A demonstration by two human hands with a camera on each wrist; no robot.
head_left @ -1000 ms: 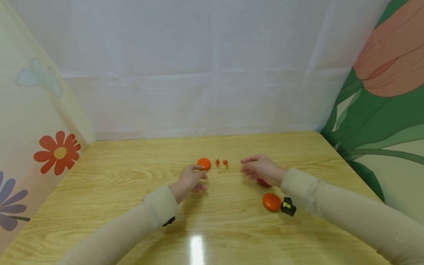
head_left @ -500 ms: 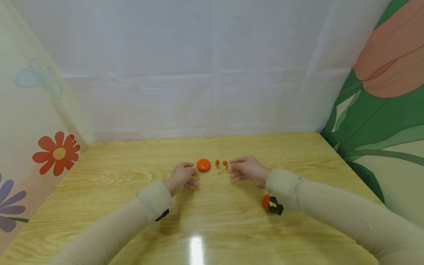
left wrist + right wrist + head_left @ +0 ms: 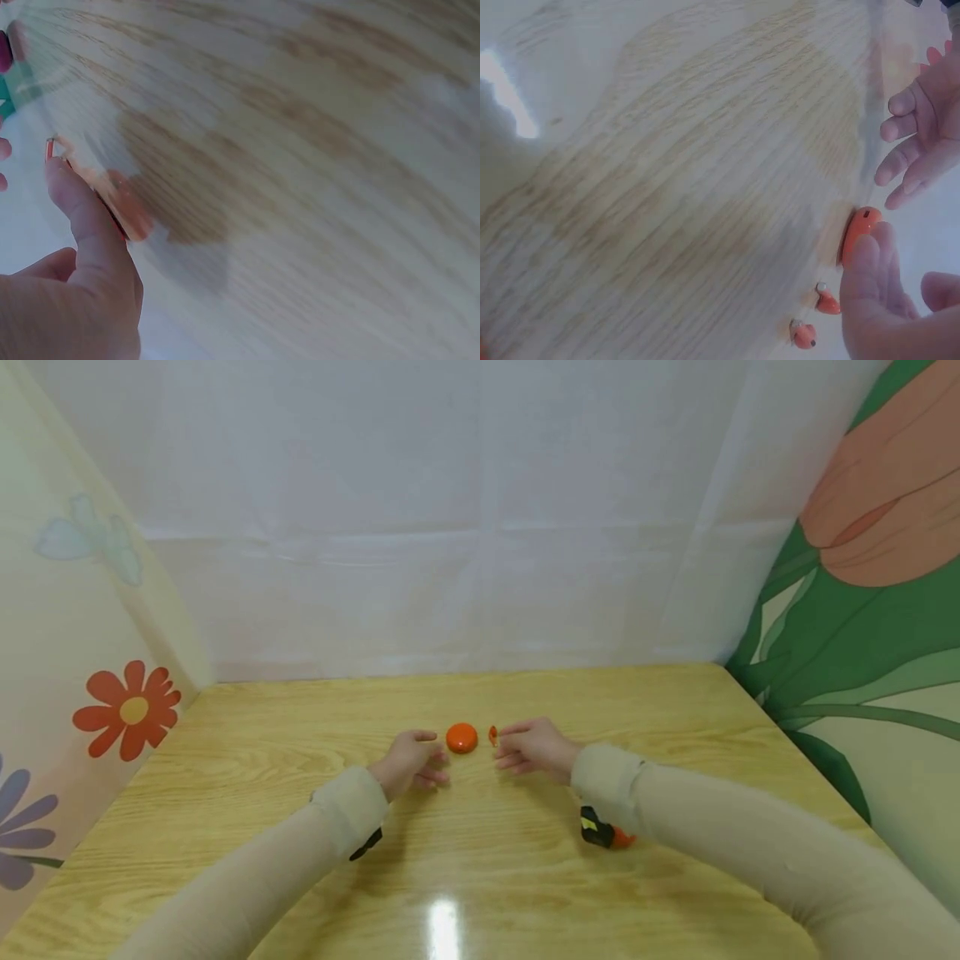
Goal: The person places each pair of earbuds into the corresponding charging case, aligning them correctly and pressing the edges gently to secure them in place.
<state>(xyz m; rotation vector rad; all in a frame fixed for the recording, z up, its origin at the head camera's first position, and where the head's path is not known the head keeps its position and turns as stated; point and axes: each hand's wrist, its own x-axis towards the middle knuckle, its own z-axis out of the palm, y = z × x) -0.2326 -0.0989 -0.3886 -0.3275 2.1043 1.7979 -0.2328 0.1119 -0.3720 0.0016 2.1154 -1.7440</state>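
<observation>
A round, glossy orange earbud case (image 3: 462, 738) lies on the table, with two small orange earbuds in line to its right. One earbud (image 3: 492, 736) shows beside the right fingertips in the head view; the other is hidden there. The right wrist view shows both, an earbud (image 3: 826, 301) nearer the case and a second earbud (image 3: 804, 335) farther off, on the tabletop. My left hand (image 3: 411, 761) hovers just left of the case, fingers loosely extended, holding nothing. My right hand (image 3: 537, 749) reaches over the earbuds from the right, fingers relaxed, nothing visibly gripped.
Under the right sleeve, a second orange object (image 3: 624, 837) peeks out behind the black wrist camera (image 3: 597, 828). The wooden table (image 3: 480, 860) ends at a white cloth backdrop (image 3: 480, 568). Flower-printed panels stand on both sides.
My right hand has moved left until it covers one earbud in the head view. My left hand has drawn slightly left, off the case's edge. Case and visible earbud stay in place.
</observation>
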